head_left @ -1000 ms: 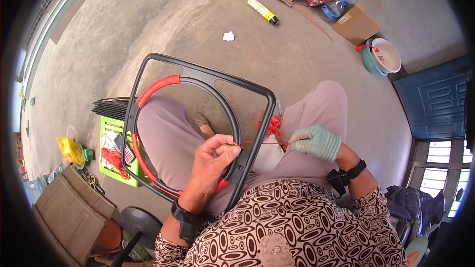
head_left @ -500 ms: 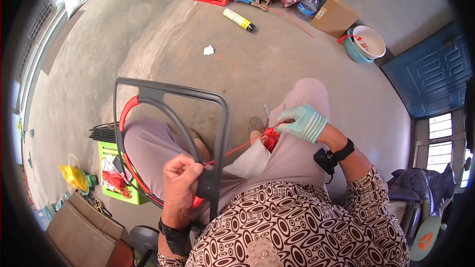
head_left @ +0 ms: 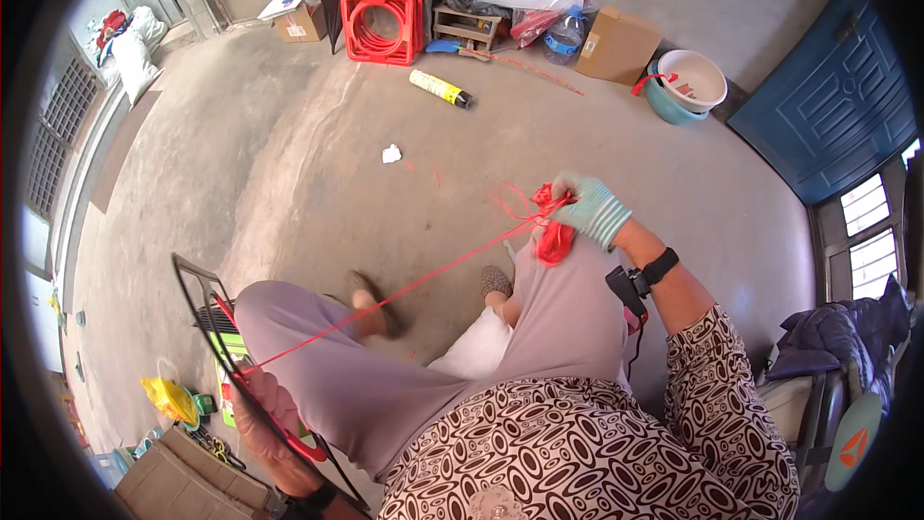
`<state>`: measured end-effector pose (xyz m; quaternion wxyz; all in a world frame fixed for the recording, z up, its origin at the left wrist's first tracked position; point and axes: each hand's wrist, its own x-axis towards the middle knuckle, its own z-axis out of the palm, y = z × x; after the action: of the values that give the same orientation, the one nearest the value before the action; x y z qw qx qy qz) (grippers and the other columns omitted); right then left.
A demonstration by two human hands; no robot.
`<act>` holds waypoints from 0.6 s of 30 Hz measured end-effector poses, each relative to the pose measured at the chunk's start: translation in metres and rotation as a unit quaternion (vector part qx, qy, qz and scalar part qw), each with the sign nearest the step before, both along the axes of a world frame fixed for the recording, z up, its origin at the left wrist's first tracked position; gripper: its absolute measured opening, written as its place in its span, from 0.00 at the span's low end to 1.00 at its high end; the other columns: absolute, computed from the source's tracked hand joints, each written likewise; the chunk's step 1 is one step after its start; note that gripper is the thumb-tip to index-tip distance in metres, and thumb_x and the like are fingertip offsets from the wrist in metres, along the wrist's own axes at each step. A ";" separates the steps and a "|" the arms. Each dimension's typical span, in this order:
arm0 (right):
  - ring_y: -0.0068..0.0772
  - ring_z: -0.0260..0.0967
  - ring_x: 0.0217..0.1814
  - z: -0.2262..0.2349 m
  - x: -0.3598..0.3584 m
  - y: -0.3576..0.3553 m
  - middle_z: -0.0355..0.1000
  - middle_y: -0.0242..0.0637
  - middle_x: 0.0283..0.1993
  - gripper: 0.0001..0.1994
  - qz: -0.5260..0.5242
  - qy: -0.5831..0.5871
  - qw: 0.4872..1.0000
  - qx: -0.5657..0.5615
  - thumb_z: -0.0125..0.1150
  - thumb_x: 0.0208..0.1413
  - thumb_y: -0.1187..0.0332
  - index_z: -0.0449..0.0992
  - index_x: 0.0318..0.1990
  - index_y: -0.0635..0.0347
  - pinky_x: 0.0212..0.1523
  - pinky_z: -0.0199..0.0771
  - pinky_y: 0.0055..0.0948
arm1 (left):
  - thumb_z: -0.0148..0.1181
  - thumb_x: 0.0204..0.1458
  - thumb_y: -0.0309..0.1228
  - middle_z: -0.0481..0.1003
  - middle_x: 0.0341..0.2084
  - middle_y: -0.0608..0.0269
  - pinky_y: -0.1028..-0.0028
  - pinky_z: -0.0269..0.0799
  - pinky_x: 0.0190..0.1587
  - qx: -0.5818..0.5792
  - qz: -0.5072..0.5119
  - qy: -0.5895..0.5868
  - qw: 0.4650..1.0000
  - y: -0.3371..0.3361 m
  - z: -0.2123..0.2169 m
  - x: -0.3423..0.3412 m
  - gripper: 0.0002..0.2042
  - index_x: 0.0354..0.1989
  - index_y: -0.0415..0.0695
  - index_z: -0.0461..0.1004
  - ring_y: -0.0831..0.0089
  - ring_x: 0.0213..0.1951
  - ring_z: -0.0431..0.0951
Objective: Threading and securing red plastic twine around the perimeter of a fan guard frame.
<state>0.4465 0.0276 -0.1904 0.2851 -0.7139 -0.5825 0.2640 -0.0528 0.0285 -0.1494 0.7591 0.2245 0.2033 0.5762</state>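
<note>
Your gloved right hand is clamped on the red cord, stretched taut to the frame your left hand grips.

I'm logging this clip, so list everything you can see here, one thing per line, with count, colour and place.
red cord: one, red, stretched taut between both hands
cord bundle: one, red, at the right hand
metal frame: one, black with red wrapping, by the left knee
square frames: a stack, red, far floor
spray can: one, yellow and black, lying on the floor
cardboard box: one, brown, by the far wall
basins: two nested, white in teal, far right
door: one, blue, right
left hand: bare, gripping the frame
right hand: green-gloved, holding the bundle
</note>
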 end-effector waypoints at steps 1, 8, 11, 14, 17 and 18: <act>0.27 0.68 0.32 0.002 0.004 -0.001 0.70 0.32 0.28 0.12 -0.028 0.036 0.999 0.007 0.66 0.43 0.67 0.69 0.30 0.62 0.37 0.69 0.30 | 0.52 0.57 0.32 0.56 0.19 0.75 0.85 0.52 0.17 -0.007 0.011 0.042 0.999 -0.004 -0.003 0.006 0.09 0.39 0.40 0.66 0.86 0.19 0.55; 0.32 0.65 0.54 0.055 0.008 -0.036 0.68 0.42 0.52 0.29 -0.002 0.119 0.991 -0.056 0.61 0.44 0.68 0.63 0.57 0.64 0.54 0.65 0.29 | 0.57 0.54 0.31 0.70 0.24 0.73 0.81 0.67 0.33 -0.132 0.024 0.236 0.963 0.005 -0.026 0.090 0.05 0.32 0.44 0.72 0.83 0.28 0.70; 0.37 0.65 0.55 0.050 0.009 -0.047 0.67 0.45 0.54 0.31 -0.010 0.201 0.977 -0.069 0.62 0.43 0.69 0.61 0.58 0.68 0.56 0.65 0.32 | 0.57 0.54 0.30 0.72 0.23 0.71 0.79 0.70 0.31 -0.155 -0.012 0.172 0.973 0.005 -0.045 0.092 0.05 0.32 0.42 0.73 0.81 0.26 0.72; 0.41 0.65 0.57 0.043 -0.008 -0.051 0.65 0.48 0.56 0.32 -0.045 0.352 0.933 -0.060 0.61 0.43 0.71 0.59 0.59 0.67 0.58 0.65 0.36 | 0.57 0.53 0.30 0.74 0.22 0.68 0.78 0.72 0.30 -0.166 -0.053 0.112 0.978 0.003 -0.044 0.094 0.05 0.30 0.42 0.72 0.79 0.24 0.74; 0.45 0.64 0.58 0.022 -0.054 -0.054 0.63 0.50 0.57 0.30 -0.096 0.554 0.825 -0.066 0.57 0.47 0.73 0.57 0.60 0.66 0.60 0.64 0.40 | 0.57 0.53 0.30 0.74 0.23 0.66 0.78 0.73 0.30 -0.167 -0.075 0.103 0.978 0.001 -0.043 0.092 0.05 0.29 0.42 0.72 0.78 0.25 0.75; 0.39 0.67 0.53 0.018 -0.070 -0.053 0.67 0.47 0.52 0.25 -0.120 0.587 0.797 -0.075 0.57 0.49 0.71 0.63 0.55 0.68 0.55 0.67 0.35 | 0.57 0.53 0.30 0.75 0.23 0.65 0.77 0.73 0.30 -0.170 -0.093 0.093 0.977 0.001 -0.043 0.093 0.05 0.28 0.42 0.72 0.77 0.25 0.75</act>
<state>0.3768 -0.0251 -0.1722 0.5474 -0.5054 -0.1914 0.6389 0.0401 0.0294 -0.1929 0.8144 0.1632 0.3460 0.4364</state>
